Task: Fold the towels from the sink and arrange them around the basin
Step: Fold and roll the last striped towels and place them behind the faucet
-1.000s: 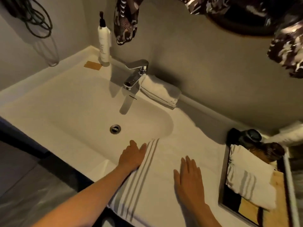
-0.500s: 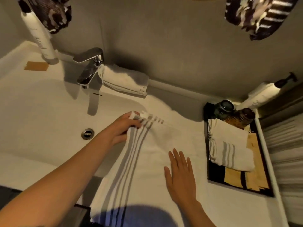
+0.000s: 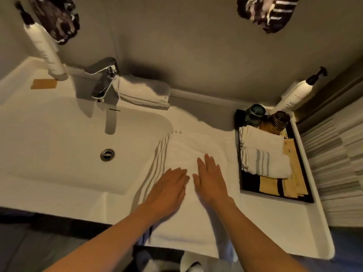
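At the far left a tall white pump bottle (image 3: pixel 47 54) is standing on the back ledge of the sink (image 3: pixel 59 191), with a small tan rectangle (image 3: pixel 44 84) lying flat just in front of it. Moving right, the chrome tap (image 3: pixel 104 79) is leaning over the empty basin (image 3: pixel 78 138), and a folded white towel (image 3: pixel 143 92) is sitting against the wall, touching the tap's right side. Next, a white towel with grey stripes (image 3: pixel 196 152) is lying spread on the counter to the right of the basin, its striped left edge drooping over the basin's rim and its near end hanging off the front of the counter. The left hand (image 3: pixel 169 188) is lying flat and open on it, fingers together, gripping nothing; the right hand (image 3: pixel 211 181) is resting just beside it, equally flat and open, gripping nothing. Both seem to be smoothing the cloth before a fold. The risk, as I judge it, is that pressing toward the left could be sliding the striped edge into the basin, or the hanging end could be dragging the towel off the front. Farther right, a dark tray (image 3: pixel 251 185) is holding two folded towels (image 3: pixel 263 154) and two dark tumblers (image 3: pixel 267 117), with another pump bottle (image 3: pixel 296 95) behind; a wide sweep rightward might be nudging that tray.
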A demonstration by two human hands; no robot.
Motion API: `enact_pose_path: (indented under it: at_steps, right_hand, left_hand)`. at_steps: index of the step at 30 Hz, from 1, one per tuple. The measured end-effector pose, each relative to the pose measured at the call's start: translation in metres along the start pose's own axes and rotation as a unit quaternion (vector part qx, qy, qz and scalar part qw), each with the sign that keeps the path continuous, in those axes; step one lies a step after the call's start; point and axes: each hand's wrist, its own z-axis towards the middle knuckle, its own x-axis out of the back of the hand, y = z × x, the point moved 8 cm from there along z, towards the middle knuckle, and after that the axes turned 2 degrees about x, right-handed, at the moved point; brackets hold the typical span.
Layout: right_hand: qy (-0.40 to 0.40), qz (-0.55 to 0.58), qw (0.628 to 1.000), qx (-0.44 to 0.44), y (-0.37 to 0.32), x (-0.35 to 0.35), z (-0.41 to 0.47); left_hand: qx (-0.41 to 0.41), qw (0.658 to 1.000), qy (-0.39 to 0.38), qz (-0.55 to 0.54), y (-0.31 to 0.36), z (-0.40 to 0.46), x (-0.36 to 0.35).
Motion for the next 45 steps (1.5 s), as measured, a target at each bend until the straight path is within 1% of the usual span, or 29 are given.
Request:
enact_pose_path:
  at_steps: [2,3,5,7,10,12,14,16,17,18,20,21,23,26,30,32,35,37,39,41,42,44,45]
  right_hand:
    - [0.069,-0.032,0.997,-0.013,-0.006,0.021,-0.017]
    - [0.087,-0.049,0.995,-0.018,-0.007,0.025,-0.028]
    - [0.087,-0.074,0.993,-0.006,-0.008,0.023,-0.053]
    - [0.094,-0.077,0.993,0.002,0.0,0.017,-0.078]
    - [0.103,-0.055,0.993,0.025,0.014,0.01,-0.111]
    - [0.117,-0.05,0.99,0.059,0.015,0.007,-0.125]
    - [0.125,-0.028,0.988,0.084,0.018,0.002,-0.142]
    - [0.091,-0.026,0.99,0.102,0.02,-0.009,-0.161]
    - [0.07,-0.049,0.989,0.119,0.019,-0.016,-0.167]
    - [0.036,-0.086,0.987,0.131,0.022,-0.027,-0.176]
    - [-0.024,-0.154,0.977,0.146,0.026,-0.049,-0.186]
    - [-0.031,-0.168,0.975,0.143,0.026,-0.054,-0.185]
    - [-0.017,-0.174,0.977,0.124,0.026,-0.055,-0.181]
    - [0.003,-0.178,0.977,0.118,0.024,-0.051,-0.178]
    - [0.035,-0.149,0.978,0.143,0.02,-0.036,-0.189]
    - [0.051,-0.141,0.976,0.16,0.015,-0.023,-0.197]
    - [0.01,-0.126,0.975,0.183,0.016,-0.015,-0.207]
    - [-0.015,-0.105,0.972,0.208,0.018,-0.006,-0.213]
    - [-0.009,-0.082,0.971,0.223,0.02,0.007,-0.217]
    - [-0.007,-0.086,0.97,0.229,0.023,0.014,-0.213]
    - [-0.011,-0.101,0.968,0.229,0.024,0.016,-0.209]
    - [-0.043,-0.114,0.969,0.216,0.031,0.016,-0.197]
    - [-0.066,-0.102,0.971,0.207,0.035,0.016,-0.191]
  left_hand:
    - [-0.011,1.0,-0.003,0.027,0.023,-0.02,-0.005]
    - [-0.014,0.999,-0.005,0.046,0.029,-0.028,-0.008]
    - [-0.025,0.997,0.0,0.077,0.04,-0.044,-0.006]
    - [-0.031,0.996,-0.006,0.086,0.047,-0.06,-0.002]
    - [-0.011,0.992,-0.045,0.117,0.052,-0.083,0.002]
    - [0.014,0.992,-0.047,0.115,0.053,-0.097,0.002]
    - [0.031,0.987,-0.071,0.14,0.054,-0.112,-0.013]
    - [0.038,0.97,-0.112,0.211,0.055,-0.125,-0.032]
    - [0.041,0.965,-0.113,0.234,0.052,-0.128,-0.037]
    - [0.047,0.963,-0.105,0.243,0.053,-0.129,-0.042]
    - [0.054,0.97,-0.047,0.234,0.056,-0.124,-0.038]
    - [0.053,0.973,-0.019,0.225,0.058,-0.12,-0.032]
    - [0.039,0.979,0.002,0.201,0.063,-0.115,-0.023]
    - [0.025,0.985,-0.019,0.171,0.061,-0.122,-0.02]
    - [0.064,0.985,-0.05,0.15,0.049,-0.133,-0.01]
    - [0.077,0.98,-0.076,0.166,0.051,-0.137,-0.004]
    - [0.068,0.97,-0.121,0.2,0.063,-0.149,-0.003]
    - [0.053,0.974,-0.124,0.183,0.071,-0.149,0.005]
    - [0.035,0.979,-0.11,0.167,0.08,-0.144,0.02]
    - [0.013,0.984,-0.101,0.146,0.085,-0.136,0.032]
    - [-0.001,0.983,-0.114,0.144,0.087,-0.133,0.035]
    - [-0.025,0.977,-0.137,0.164,0.084,-0.126,0.038]
    - [-0.024,0.972,-0.155,0.175,0.077,-0.122,0.039]
